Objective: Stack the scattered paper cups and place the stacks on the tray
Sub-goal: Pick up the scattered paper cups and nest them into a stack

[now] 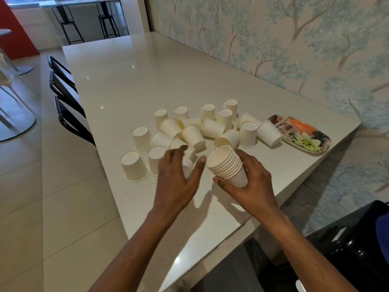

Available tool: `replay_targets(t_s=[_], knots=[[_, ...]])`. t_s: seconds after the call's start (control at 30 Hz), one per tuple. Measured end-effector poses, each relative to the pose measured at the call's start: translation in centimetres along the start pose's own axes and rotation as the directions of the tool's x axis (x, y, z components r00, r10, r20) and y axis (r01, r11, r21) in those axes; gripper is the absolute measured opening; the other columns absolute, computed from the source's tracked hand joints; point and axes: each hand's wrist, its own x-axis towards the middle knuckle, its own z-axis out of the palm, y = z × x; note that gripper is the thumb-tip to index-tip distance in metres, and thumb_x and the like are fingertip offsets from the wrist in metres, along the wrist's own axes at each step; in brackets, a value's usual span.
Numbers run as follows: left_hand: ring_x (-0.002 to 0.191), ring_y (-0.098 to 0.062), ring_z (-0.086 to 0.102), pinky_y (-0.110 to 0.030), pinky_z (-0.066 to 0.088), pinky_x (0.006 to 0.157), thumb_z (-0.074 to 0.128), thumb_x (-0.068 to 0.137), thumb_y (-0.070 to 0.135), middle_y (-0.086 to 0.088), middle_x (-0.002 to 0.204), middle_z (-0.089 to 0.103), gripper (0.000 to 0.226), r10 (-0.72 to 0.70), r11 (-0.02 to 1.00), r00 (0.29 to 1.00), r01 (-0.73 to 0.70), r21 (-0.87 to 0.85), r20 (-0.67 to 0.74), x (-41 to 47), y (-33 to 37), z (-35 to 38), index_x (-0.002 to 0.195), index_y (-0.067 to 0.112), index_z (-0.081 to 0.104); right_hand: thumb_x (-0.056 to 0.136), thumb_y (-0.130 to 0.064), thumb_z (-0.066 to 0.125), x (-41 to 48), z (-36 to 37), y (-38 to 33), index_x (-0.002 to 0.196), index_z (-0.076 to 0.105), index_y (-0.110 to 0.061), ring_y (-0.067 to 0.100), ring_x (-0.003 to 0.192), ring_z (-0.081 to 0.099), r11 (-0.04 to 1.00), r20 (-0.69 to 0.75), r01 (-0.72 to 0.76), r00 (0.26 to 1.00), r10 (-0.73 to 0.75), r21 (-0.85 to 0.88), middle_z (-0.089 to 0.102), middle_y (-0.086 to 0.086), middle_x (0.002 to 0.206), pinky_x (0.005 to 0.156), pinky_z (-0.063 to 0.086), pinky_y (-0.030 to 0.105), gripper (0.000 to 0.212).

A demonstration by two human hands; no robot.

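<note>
My right hand (250, 182) grips a stack of several nested white paper cups (226, 164), tilted with its mouth toward the left. Just left of it, my left hand (179, 180) closes around a single white cup (188, 165), which the fingers mostly hide. Beyond both hands, several loose white cups (193, 137) are scattered on the white table, some upside down, some on their sides. The flower-printed oval tray (305, 137) lies at the right by the table's end, with one tipped cup (270, 132) leaning at its left rim.
The white table (130, 81) runs away from me along a tree-patterned wall on the right. Black chairs (63, 98) line its left side. A black object (357, 249) sits low at the right, beside the table's near corner.
</note>
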Motion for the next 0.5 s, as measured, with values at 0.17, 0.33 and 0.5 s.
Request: replay_targets(t_s=[0.17,0.33,0.5], knots=[[0.123,-0.031,0.042,-0.045,0.046,0.095,0.07,0.073,0.072,-0.01,0.139,0.05,0.093,-0.128,0.948,0.991,0.132,0.291,-0.031,-0.3,-3.2,-0.7,0.144,0.017,0.044,0.076,-0.057,0.083,-0.1,0.0,0.6,0.141,0.049,-0.035,0.012,0.116,0.061,1.0,-0.004,-0.027,1.0,0.027,0.015,0.061,-0.014,0.129,0.094,0.058,0.049,0.077],[0.115,-0.03,0.054,-0.044,0.051,0.089,0.083,0.067,0.06,-0.009,0.13,0.063,0.09,-0.098,0.934,0.995,0.093,0.344,-0.002,-1.2,-5.1,-0.1,0.138,0.016,0.05,0.076,-0.059,0.081,-0.1,0.6,1.0,0.143,0.047,-0.034,0.011,0.119,0.06,0.998,0.021,-0.051,0.998,0.051,0.026,0.06,-0.014,0.132,0.097,0.057,0.05,0.079],[0.099,-0.016,0.06,-0.024,0.049,0.073,0.089,0.066,0.046,0.0,0.115,0.066,0.077,-0.017,0.994,0.998,0.023,0.107,-0.054,-0.3,-3.6,-2.3,0.126,0.017,0.052,0.075,-0.053,0.083,0.2,0.5,1.5,0.142,0.048,-0.034,0.011,0.117,0.059,0.999,0.03,-0.033,0.999,0.034,-0.044,0.061,-0.013,0.128,0.097,0.053,0.053,0.078]])
